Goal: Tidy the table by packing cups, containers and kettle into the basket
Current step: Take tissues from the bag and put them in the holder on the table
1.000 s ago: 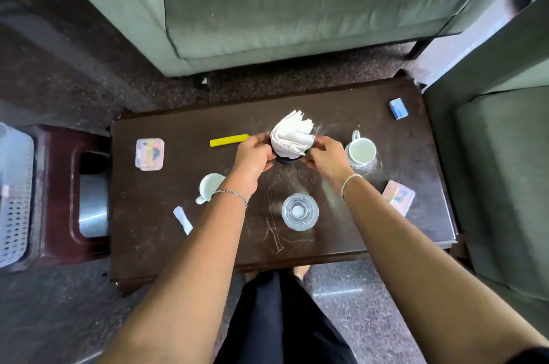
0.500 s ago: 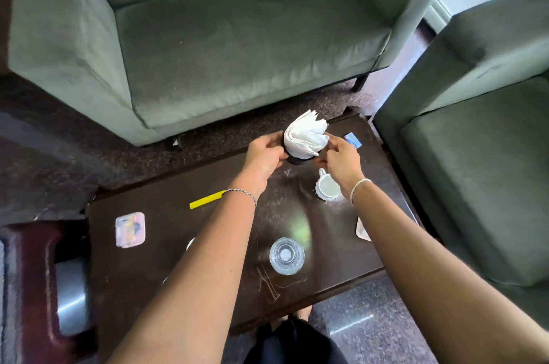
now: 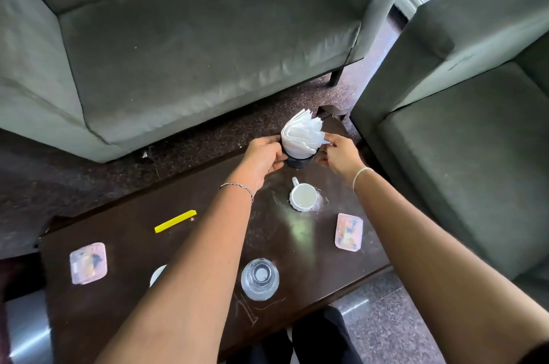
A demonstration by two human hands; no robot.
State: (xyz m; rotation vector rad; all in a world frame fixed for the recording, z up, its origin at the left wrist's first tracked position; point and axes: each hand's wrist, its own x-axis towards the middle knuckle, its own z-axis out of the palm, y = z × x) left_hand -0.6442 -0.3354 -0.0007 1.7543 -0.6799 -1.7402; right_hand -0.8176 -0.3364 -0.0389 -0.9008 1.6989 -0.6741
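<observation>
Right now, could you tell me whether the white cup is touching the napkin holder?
Apart. The head view shows bare dark table between the white cup and the napkin holder, which both hands grip.

Both hands — left hand (image 3: 263, 155), right hand (image 3: 337, 152) — have carried the napkin holder (image 3: 300, 140) from tabletop (image 3: 124, 244) centre toward the far corner at 1 o'clock — now beyond the white cup (image 3: 303, 198).

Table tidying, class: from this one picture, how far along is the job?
Nothing looks packed; no basket shows in view. In hand: both hands, left and right, hold the napkin holder at the table's far end. Left: white cup, glass, two pink containers.
</observation>
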